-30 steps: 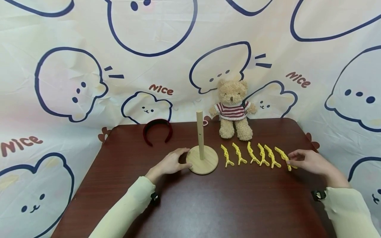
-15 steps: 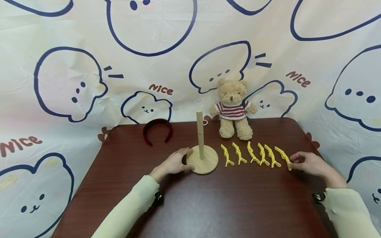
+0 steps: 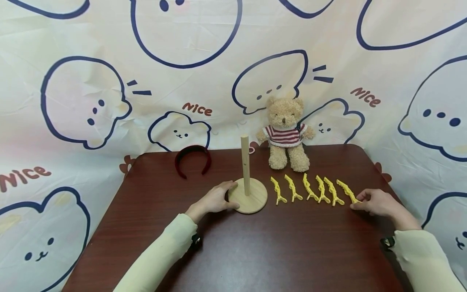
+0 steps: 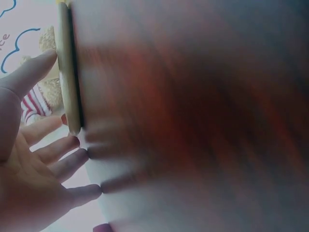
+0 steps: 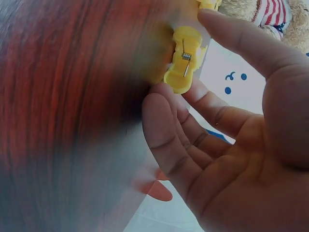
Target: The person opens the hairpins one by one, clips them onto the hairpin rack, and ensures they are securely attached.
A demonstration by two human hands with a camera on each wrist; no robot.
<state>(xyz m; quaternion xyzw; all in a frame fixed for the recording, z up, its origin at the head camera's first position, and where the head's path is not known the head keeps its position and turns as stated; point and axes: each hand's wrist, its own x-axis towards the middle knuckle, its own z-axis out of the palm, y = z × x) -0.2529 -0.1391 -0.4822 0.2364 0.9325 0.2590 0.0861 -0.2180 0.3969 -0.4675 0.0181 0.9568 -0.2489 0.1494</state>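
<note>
My left hand touches the left edge of the round base of a wooden stand, whose post rises from it. In the left wrist view the fingers are mostly straight and spread along the disc's rim, with the thumb on it too. My right hand is at the handle end of the rightmost yellow hair clip, fingers curled round that end. The right wrist view shows the clip's handles and metal spring between the thumb and the curled fingers.
Several more yellow hair clips lie in a row left of the right hand. A teddy bear in a striped shirt sits at the table's back edge. A dark red headband lies at the back left. A printed cloth hangs behind the table.
My left hand has shifted slightly right, its thumb coming onto the base. My right fingers have come round the rightmost clip's handle end, now mostly hidden. The stand has stayed put.
</note>
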